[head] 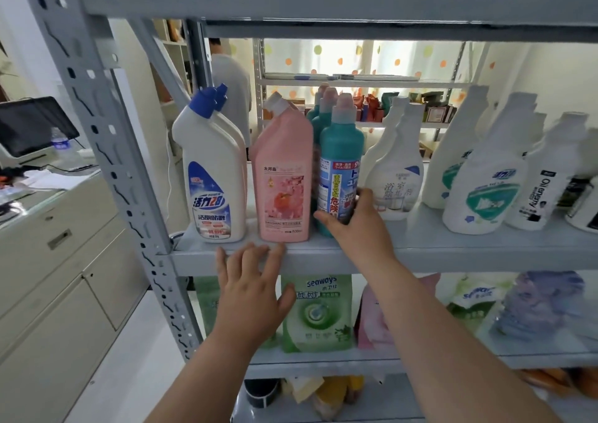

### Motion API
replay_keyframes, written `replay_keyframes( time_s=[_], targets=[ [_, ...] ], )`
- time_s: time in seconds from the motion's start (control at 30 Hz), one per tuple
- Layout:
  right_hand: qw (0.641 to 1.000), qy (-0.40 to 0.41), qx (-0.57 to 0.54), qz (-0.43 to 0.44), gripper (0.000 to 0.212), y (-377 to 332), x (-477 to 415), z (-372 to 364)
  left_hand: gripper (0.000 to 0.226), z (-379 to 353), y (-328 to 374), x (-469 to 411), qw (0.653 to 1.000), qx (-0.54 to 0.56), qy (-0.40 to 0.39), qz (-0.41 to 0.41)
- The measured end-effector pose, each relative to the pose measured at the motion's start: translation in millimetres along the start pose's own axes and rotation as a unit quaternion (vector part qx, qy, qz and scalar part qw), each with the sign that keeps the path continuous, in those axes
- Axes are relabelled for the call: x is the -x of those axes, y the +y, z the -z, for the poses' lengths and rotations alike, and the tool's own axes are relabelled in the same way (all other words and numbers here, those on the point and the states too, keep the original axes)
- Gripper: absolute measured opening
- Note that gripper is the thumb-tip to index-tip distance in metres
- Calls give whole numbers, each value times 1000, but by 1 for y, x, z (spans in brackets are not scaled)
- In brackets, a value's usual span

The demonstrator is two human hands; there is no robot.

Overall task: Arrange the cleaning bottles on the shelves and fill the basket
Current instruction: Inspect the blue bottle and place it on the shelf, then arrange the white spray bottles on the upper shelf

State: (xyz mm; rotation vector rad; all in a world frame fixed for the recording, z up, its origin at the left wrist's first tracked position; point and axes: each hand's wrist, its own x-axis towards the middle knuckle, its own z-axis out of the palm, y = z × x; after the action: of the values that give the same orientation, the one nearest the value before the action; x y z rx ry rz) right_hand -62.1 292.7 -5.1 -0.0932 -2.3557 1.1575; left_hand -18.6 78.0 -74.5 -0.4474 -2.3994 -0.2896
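r hand (352, 225) wraps round the base of the teal bottle (341, 150), upright on the mid shelf (485, 254) betw the pink bottle (283, 170) & white spray bottles (398, 176). l hand (249, 280) flat, fingers spread, tips at shelf's front edge, holding nothing.

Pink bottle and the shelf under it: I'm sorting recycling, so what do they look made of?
Pink bottle: probably opaque plastic, smooth with a soft sheen, with a moulded angled neck and a printed label. Shelf: looks like painted metal in matte grey, with a thin folded front edge and punched slots in its post.
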Motion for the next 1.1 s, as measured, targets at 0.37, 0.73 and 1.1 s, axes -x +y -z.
replay_keyframes(
  time_s=[0.37, 0.73, 1.1],
  targets=[
    [984, -15, 169, 47, 61, -5, 25, 11, 68, 23, 5, -3, 998, -9, -62, 14],
    [917, -13, 318, 238, 48, 105, 60, 117, 55, 39, 82, -13, 992, 26, -111, -50],
    [928, -9, 292, 233, 71, 153, 52, 133, 101, -30, 206, -141, 925, 300, -79, 220]
  ],
)
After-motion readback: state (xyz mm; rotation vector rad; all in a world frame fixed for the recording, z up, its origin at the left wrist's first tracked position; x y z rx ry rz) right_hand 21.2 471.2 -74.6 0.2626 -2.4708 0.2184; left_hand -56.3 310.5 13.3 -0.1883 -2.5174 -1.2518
